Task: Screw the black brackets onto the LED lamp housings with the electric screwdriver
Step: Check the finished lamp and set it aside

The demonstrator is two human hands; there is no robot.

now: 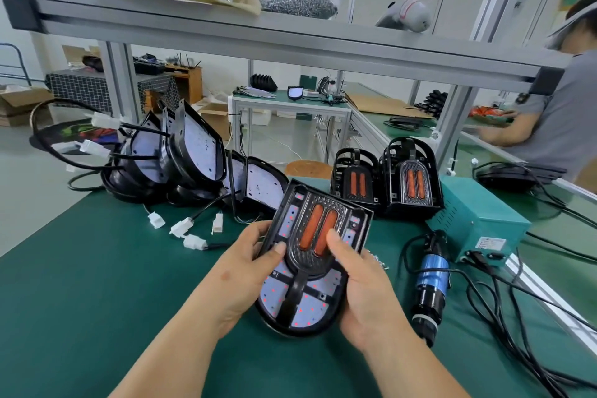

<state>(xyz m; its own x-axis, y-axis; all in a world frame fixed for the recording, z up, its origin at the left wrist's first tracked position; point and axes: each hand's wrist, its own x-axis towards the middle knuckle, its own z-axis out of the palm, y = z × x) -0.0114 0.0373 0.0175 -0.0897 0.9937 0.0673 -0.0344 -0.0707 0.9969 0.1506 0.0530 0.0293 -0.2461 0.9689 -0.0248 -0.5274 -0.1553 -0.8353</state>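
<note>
Head view: left hand (245, 268) and right hand (365, 297) grip one LED lamp housing (318, 304) between them, thumbs on the black bracket (307, 265) laid on it. The electric screwdriver (431, 284) lies right of the right hand.

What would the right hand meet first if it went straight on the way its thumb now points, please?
The right hand grips the lamp housing, thumb on its orange lens. Past that, the line probably leads to the open housings behind, though depth is unclear.
</note>
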